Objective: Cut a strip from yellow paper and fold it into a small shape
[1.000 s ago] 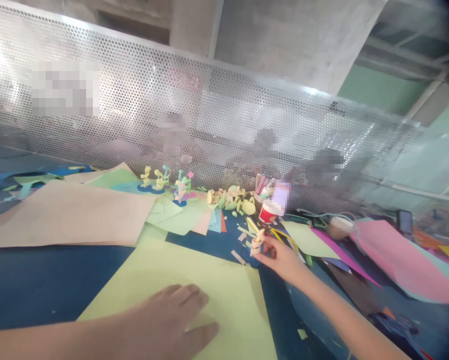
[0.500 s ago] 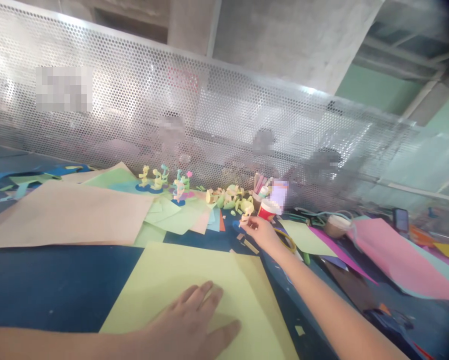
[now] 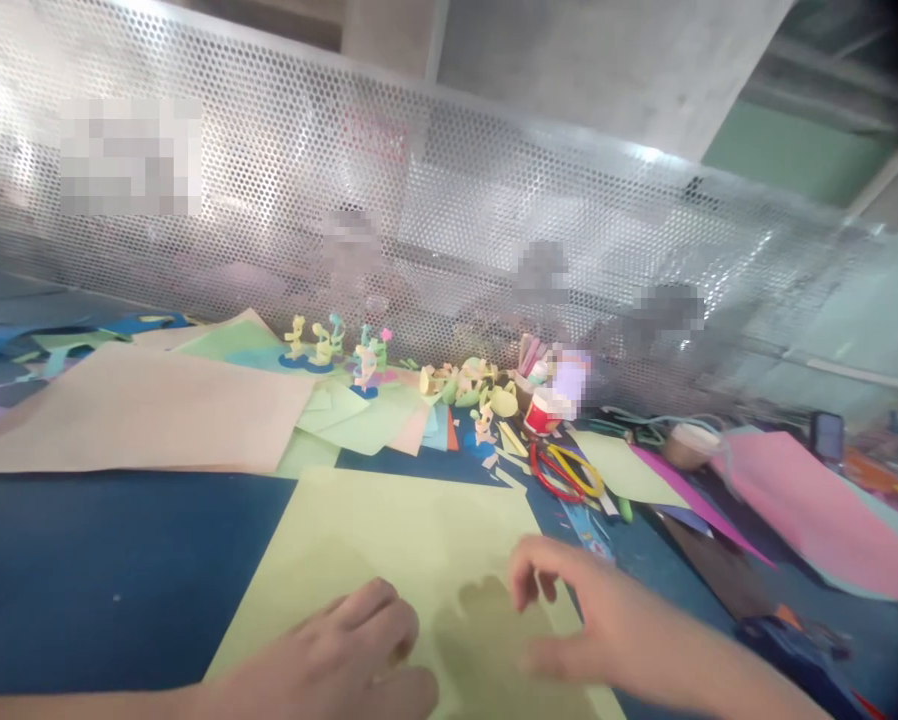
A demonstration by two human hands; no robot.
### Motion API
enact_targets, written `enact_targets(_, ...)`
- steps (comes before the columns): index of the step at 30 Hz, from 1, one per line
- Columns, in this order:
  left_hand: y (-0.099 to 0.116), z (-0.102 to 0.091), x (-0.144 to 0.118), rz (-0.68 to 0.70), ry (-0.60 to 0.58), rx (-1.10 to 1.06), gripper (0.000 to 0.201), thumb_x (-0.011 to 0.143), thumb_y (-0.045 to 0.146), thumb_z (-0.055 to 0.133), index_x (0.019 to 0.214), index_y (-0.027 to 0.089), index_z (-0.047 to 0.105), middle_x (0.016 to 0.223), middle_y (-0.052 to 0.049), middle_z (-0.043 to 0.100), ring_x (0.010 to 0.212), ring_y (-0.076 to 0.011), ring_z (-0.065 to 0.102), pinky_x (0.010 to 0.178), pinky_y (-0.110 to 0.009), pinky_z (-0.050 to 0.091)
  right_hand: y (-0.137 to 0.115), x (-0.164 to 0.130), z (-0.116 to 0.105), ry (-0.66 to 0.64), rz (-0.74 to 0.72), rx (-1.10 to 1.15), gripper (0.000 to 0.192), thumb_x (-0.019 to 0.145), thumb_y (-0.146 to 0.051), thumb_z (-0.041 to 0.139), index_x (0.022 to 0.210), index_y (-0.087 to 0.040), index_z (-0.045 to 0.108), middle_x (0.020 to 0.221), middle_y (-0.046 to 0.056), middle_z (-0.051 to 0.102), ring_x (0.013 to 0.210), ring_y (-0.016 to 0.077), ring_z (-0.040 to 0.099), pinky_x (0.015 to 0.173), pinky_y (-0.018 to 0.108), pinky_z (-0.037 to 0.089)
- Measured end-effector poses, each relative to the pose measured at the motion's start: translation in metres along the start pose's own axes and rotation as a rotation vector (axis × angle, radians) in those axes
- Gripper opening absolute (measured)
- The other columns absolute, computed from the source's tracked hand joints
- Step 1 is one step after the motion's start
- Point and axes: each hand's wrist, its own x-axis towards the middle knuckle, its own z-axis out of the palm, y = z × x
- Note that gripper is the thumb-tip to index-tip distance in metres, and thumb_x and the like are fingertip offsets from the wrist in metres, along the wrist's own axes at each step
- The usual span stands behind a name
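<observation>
At six o'clock the left hand (image 3: 344,660) lies palm down on the light green paper sheet (image 3: 389,530), fingers loosely curled, its grip holding nothing. Beside it at five o'clock the right hand (image 3: 599,630) hovers over the sheet's right edge, fingers spread apart and empty, casting a shadow on the paper. The sheet lies on the dark blue table (image 3: 104,570). Farther, toward one o'clock, red-and-yellow scissors (image 3: 565,470) lie near a small paper figure (image 3: 483,428) and a red cup (image 3: 543,412). At eleven o'clock spreads a tan paper sheet (image 3: 134,410).
</observation>
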Motion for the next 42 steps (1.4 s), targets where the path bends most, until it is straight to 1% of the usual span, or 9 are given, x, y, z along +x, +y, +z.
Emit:
enact_targets(5, 0.003, -0.010, 0.006, 0.017, -0.054, 0.015, 0.007, 0.079, 0.022, 0.057, 0.086, 0.021, 0.056, 0.090, -0.003, 0.057, 0.086, -0.0183, 0.048, 0.073, -0.024, 0.041, -0.008, -0.008, 0.030, -0.052, -0.005, -0.032, 0.038, 0.055, -0.013, 0.079, 0.085, -0.020, 0.058, 0.096, 0.000, 0.054, 0.093, 0.0161, 0.051, 0.082, 0.022, 0.038)
enact_targets(10, 0.005, 0.000, 0.008, 0.051, -0.018, 0.011, 0.011, 0.085, 0.016, 0.047, 0.077, 0.019, 0.054, 0.076, -0.002, 0.057, 0.073, -0.0156, 0.049, 0.067, -0.025, 0.040, 0.006, -0.011, 0.035, -0.012, -0.093, -0.046, 0.016, 0.067, -0.016, 0.071, 0.078, -0.019, 0.059, 0.093, 0.001, 0.054, 0.091, 0.0150, 0.052, 0.081, 0.022, 0.040)
enact_targets(13, 0.003, 0.006, 0.006, 0.022, -0.037, -0.004, 0.014, 0.086, 0.014, 0.044, 0.078, 0.018, 0.054, 0.076, -0.003, 0.057, 0.071, -0.0148, 0.050, 0.062, -0.024, 0.039, 0.006, -0.017, 0.035, 0.000, -0.127, -0.059, 0.024, 0.063, -0.025, 0.078, 0.079, -0.020, 0.061, 0.095, 0.001, 0.056, 0.092, 0.0153, 0.052, 0.083, 0.023, 0.039)
enact_targets(18, -0.010, 0.005, 0.008, -0.057, -0.070, -0.225, 0.018, 0.089, 0.018, 0.041, 0.081, 0.019, 0.058, 0.078, -0.001, 0.059, 0.075, -0.0121, 0.053, 0.068, -0.020, 0.041, 0.008, -0.020, 0.036, -0.021, -0.179, -0.101, 0.008, 0.073, -0.021, 0.070, 0.076, -0.019, 0.062, 0.081, -0.002, 0.063, 0.083, 0.0129, 0.056, 0.080, 0.023, 0.039)
enact_targets(20, -0.018, 0.005, 0.010, -0.088, -0.097, -0.344, 0.013, 0.085, 0.018, 0.047, 0.082, 0.021, 0.060, 0.078, 0.001, 0.061, 0.075, -0.0103, 0.055, 0.071, -0.017, 0.042, 0.011, -0.020, 0.035, -0.016, -0.152, -0.101, 0.004, 0.075, -0.020, 0.067, 0.074, -0.019, 0.064, 0.076, -0.002, 0.064, 0.078, 0.0124, 0.057, 0.073, 0.022, 0.040)
enact_targets(24, -0.024, 0.005, 0.014, -0.203, -0.131, -0.447, 0.010, 0.081, 0.022, 0.053, 0.086, 0.023, 0.061, 0.079, 0.003, 0.063, 0.071, -0.0096, 0.056, 0.064, -0.016, 0.041, 0.017, -0.023, 0.032, -0.002, 0.011, -0.071, 0.013, 0.075, -0.031, 0.066, 0.069, -0.020, 0.064, 0.073, -0.002, 0.061, 0.070, 0.0117, 0.057, 0.064, 0.021, 0.041)
enact_targets(30, -0.020, 0.005, 0.013, -0.079, -0.106, -0.319, 0.017, 0.087, 0.020, 0.043, 0.094, 0.023, 0.058, 0.081, 0.000, 0.058, 0.074, -0.0122, 0.055, 0.067, -0.019, 0.040, 0.022, -0.024, 0.034, 0.035, 0.189, -0.106, 0.025, 0.070, -0.040, 0.067, 0.061, -0.018, 0.058, 0.068, -0.002, 0.057, 0.060, 0.0110, 0.052, 0.053, 0.021, 0.036)
enact_targets(35, -0.018, 0.005, 0.014, -0.012, -0.111, -0.221, 0.025, 0.090, 0.018, 0.036, 0.105, 0.025, 0.055, 0.086, -0.002, 0.055, 0.074, -0.0132, 0.055, 0.065, -0.021, 0.039, 0.023, -0.022, 0.035, 0.054, 0.241, -0.138, 0.027, 0.068, -0.041, 0.068, 0.059, -0.018, 0.058, 0.065, -0.002, 0.057, 0.058, 0.0110, 0.050, 0.051, 0.021, 0.033)
enact_targets(42, -0.011, 0.006, 0.021, 0.156, -0.170, 0.080, 0.063, 0.079, 0.011, 0.045, 0.130, 0.043, 0.031, 0.097, 0.000, 0.053, 0.063, -0.0129, 0.054, 0.059, -0.024, 0.037, 0.022, -0.021, 0.031, 0.055, 0.199, -0.198, 0.030, 0.068, -0.044, 0.068, 0.058, -0.018, 0.059, 0.064, -0.001, 0.056, 0.059, 0.0115, 0.049, 0.051, 0.021, 0.030)
